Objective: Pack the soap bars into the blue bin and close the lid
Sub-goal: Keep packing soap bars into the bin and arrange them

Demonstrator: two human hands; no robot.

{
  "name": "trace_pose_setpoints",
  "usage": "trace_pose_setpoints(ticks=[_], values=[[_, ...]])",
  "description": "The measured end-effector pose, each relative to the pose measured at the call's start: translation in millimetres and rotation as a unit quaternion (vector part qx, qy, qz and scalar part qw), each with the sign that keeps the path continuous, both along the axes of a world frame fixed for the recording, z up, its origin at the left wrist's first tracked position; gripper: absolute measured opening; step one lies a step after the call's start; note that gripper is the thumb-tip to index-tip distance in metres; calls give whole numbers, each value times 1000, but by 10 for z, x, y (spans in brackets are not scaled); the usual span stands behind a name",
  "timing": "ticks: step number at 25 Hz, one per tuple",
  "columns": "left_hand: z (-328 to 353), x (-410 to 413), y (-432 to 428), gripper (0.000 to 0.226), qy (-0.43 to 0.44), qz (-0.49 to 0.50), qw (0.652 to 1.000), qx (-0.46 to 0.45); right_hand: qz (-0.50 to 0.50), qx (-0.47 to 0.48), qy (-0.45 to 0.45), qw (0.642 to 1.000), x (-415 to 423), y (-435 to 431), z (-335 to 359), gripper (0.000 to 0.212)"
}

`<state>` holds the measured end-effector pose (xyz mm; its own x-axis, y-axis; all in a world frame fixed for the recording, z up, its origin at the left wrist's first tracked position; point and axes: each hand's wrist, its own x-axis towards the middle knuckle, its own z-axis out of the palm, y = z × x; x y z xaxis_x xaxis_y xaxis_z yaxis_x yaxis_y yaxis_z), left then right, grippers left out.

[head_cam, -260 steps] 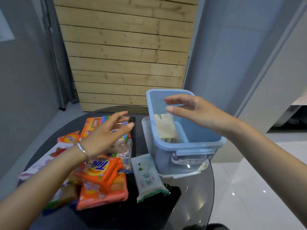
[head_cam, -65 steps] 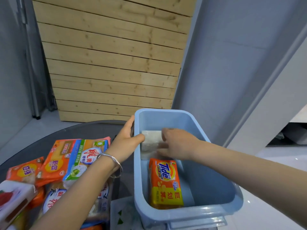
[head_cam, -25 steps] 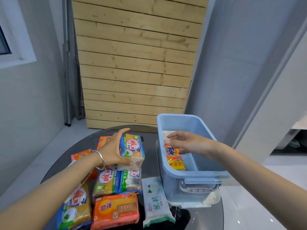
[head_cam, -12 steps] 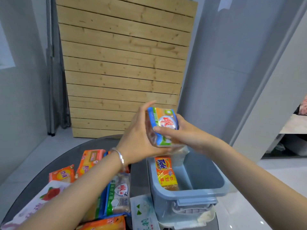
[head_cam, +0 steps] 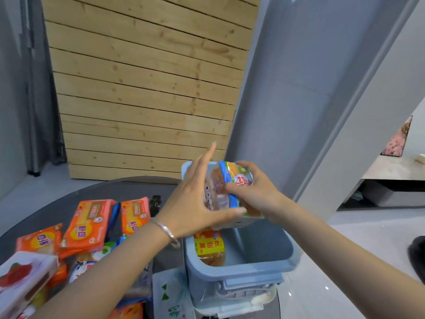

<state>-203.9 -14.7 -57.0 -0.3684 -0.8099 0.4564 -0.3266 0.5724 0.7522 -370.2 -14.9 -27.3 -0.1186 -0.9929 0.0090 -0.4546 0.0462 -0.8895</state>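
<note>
The blue bin (head_cam: pixel 239 271) stands open at the table's right edge, resting on its clear lid (head_cam: pixel 232 307). An orange and yellow soap bar (head_cam: pixel 208 248) lies inside along the left wall. Above the bin's far half hangs a blue and green soap pack (head_cam: pixel 226 192). My right hand (head_cam: pixel 254 192) grips it from the right with fingers curled over its top. My left hand (head_cam: pixel 195 201) sits against its left side, fingers spread, thumb under its lower edge.
Several orange soap packs (head_cam: pixel 88 225) and other wrapped bars lie on the dark round table (head_cam: pixel 46 203) left of the bin. A white box with red print (head_cam: pixel 21 276) is at the near left. A green and white packet (head_cam: pixel 171 298) lies beside the bin. Wooden planks stand behind.
The blue and green pack has moved right and down, from in front of the planks to just above the bin. My left fingers have spread apart against it.
</note>
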Motion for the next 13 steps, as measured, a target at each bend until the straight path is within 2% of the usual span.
trace_pose_setpoints(ticks=[3, 5, 7, 13], values=[[-263, 177, -55, 83, 62, 24, 992, 105, -31, 13, 114, 993, -90, -27, -185, 61], [-414, 188, -25, 73, 116, 1, 973, 199, -34, 17, 208, 977, -112, -49, -262, 65], [-509, 145, -11, 65, 159, -32, 951, 263, -31, 24, 263, 964, -106, -77, -312, 65], [-491, 61, -30, 66, 164, -22, 947, 275, -43, 70, 377, 923, -104, -86, -311, 55]])
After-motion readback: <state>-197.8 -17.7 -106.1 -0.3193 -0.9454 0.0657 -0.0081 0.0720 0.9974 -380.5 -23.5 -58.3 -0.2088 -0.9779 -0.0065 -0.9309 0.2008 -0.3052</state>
